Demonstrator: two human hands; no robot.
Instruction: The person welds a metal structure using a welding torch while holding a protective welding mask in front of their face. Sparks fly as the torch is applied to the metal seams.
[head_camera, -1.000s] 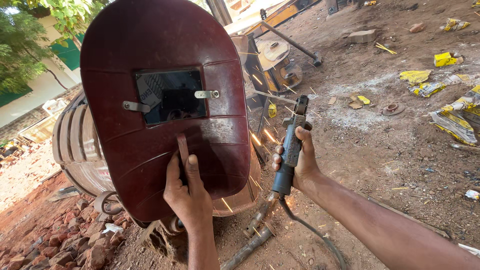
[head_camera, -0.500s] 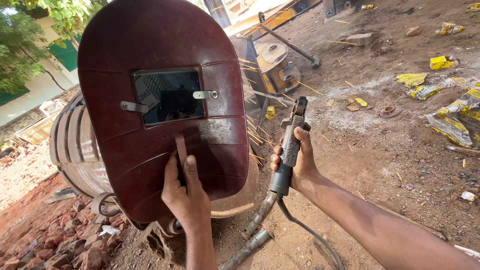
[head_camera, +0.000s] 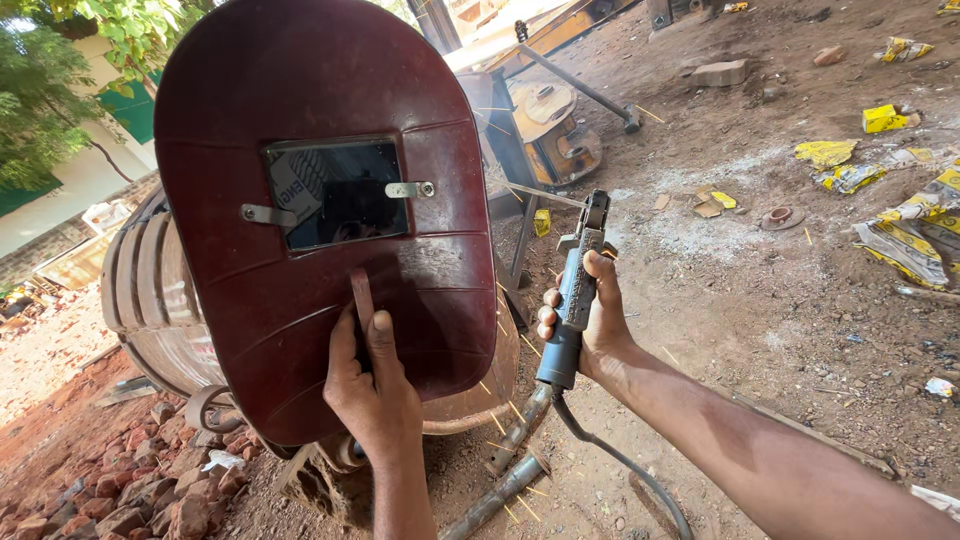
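Observation:
My left hand (head_camera: 375, 390) grips the handle of a dark red welding shield (head_camera: 320, 180) and holds it upright in front of me. A dark rectangular viewing window (head_camera: 335, 192) sits in its middle. My right hand (head_camera: 590, 320) is closed around a blue-grey welding electrode holder (head_camera: 575, 295), whose jaws point up and away. A black cable (head_camera: 620, 465) runs down from its base. Behind the shield lies a ribbed metal drum (head_camera: 150, 290), mostly hidden by it.
Metal pipes (head_camera: 500, 490) lie on the dirt below the drum. Broken red bricks (head_camera: 120, 480) pile at the lower left. Yellow paper scraps (head_camera: 880, 120) and torn bags litter the ground at right. A metal frame with round parts (head_camera: 550, 130) stands behind.
The shield and both hands have shifted only slightly; the view has drawn a little closer. The grips are unchanged.

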